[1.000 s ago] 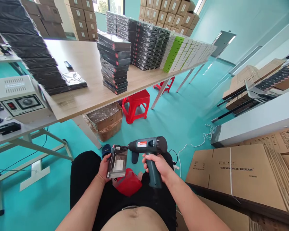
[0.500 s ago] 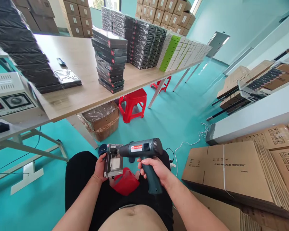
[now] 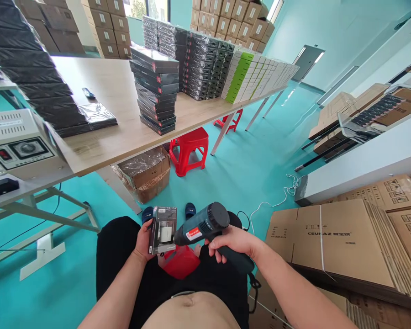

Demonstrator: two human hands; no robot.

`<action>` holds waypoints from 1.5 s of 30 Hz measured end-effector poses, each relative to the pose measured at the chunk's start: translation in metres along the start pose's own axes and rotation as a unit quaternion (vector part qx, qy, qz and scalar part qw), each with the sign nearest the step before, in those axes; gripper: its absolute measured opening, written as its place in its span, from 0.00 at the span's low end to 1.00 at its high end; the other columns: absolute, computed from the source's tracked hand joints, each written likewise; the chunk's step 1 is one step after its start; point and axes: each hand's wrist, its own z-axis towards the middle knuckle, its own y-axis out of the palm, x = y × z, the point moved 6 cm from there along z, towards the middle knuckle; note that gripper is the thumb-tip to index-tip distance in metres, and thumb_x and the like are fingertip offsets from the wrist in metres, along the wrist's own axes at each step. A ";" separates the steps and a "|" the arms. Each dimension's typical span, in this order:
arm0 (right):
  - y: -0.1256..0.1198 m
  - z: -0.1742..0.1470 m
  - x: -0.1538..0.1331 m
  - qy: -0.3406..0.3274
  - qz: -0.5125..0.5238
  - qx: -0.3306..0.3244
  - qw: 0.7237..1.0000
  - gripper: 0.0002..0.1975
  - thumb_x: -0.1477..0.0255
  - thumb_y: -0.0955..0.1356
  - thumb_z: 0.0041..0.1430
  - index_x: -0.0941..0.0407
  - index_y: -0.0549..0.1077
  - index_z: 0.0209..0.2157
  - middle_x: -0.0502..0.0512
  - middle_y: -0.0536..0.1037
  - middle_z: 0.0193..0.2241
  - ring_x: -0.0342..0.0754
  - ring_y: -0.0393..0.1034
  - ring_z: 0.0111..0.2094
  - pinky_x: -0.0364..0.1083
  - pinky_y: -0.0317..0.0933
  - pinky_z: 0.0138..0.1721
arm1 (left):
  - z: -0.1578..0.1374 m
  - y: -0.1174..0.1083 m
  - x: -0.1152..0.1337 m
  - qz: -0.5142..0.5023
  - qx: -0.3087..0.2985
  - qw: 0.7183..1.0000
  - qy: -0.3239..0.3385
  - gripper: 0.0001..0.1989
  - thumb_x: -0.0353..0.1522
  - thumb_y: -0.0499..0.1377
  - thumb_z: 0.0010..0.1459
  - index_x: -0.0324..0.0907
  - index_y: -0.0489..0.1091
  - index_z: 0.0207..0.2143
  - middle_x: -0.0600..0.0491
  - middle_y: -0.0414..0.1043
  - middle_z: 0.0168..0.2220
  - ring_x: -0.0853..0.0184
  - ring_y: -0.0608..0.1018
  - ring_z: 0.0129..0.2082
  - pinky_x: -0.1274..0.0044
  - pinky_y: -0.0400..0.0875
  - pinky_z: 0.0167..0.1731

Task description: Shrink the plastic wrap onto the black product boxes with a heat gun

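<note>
My left hand (image 3: 144, 239) grips the left side of a small flat black box (image 3: 163, 228) with a white picture on its front, held upright above my lap. In my right hand (image 3: 233, 241) is a dark heat gun (image 3: 202, 225), held by its handle with the fingers wrapped round it. Its nozzle points left and down at the lower right edge of the box, very close to it; whether they touch I cannot tell. Below the box, a red stool (image 3: 181, 262) shows between my legs.
A wooden table (image 3: 89, 151) bears a stack of black boxes (image 3: 157, 91), more wrapped stacks and white boxes (image 3: 256, 75). A beige machine (image 3: 23, 141) stands at left. An open carton (image 3: 147, 176) and red stool (image 3: 192, 148) sit under the table. Flattened cartons (image 3: 332, 242) lie at right.
The heat gun has tilted: its nozzle has gone from the box's upper part down to its lower right edge, and its handle has swung right. My left hand still holds the box.
</note>
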 end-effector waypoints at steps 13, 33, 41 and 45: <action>0.019 -0.010 0.022 0.040 -0.068 -0.072 0.994 0.10 0.75 0.70 0.41 0.62 0.76 0.31 0.51 0.75 0.18 0.44 0.69 0.18 0.42 0.63 0.18 | 0.002 -0.004 0.001 -0.011 -0.036 0.999 0.006 0.23 0.41 0.55 0.56 0.34 0.70 0.49 0.41 0.78 0.38 0.49 0.79 0.40 0.60 0.72 0.42; 0.029 0.025 -0.020 -0.072 0.070 0.070 0.992 0.12 0.70 0.68 0.48 0.59 0.74 0.36 0.52 0.77 0.25 0.44 0.71 0.23 0.43 0.65 0.23 | 0.001 -0.004 -0.001 0.013 0.008 1.000 -0.014 0.20 0.39 0.56 0.55 0.34 0.71 0.45 0.43 0.78 0.34 0.50 0.80 0.39 0.62 0.74 0.38; -0.005 0.017 -0.004 -0.037 0.030 0.077 0.996 0.12 0.70 0.69 0.47 0.61 0.74 0.34 0.54 0.77 0.23 0.44 0.70 0.20 0.42 0.63 0.19 | 0.001 -0.002 -0.001 0.009 0.005 1.000 -0.004 0.20 0.40 0.56 0.56 0.34 0.72 0.44 0.42 0.78 0.35 0.50 0.80 0.38 0.62 0.74 0.38; 0.007 -0.002 0.018 0.026 0.004 -0.025 0.999 0.13 0.72 0.71 0.44 0.63 0.76 0.33 0.56 0.78 0.23 0.45 0.70 0.19 0.42 0.63 0.19 | 0.009 -0.004 0.000 0.015 -0.015 0.999 0.027 0.20 0.42 0.59 0.55 0.37 0.71 0.45 0.44 0.78 0.37 0.53 0.80 0.38 0.63 0.74 0.40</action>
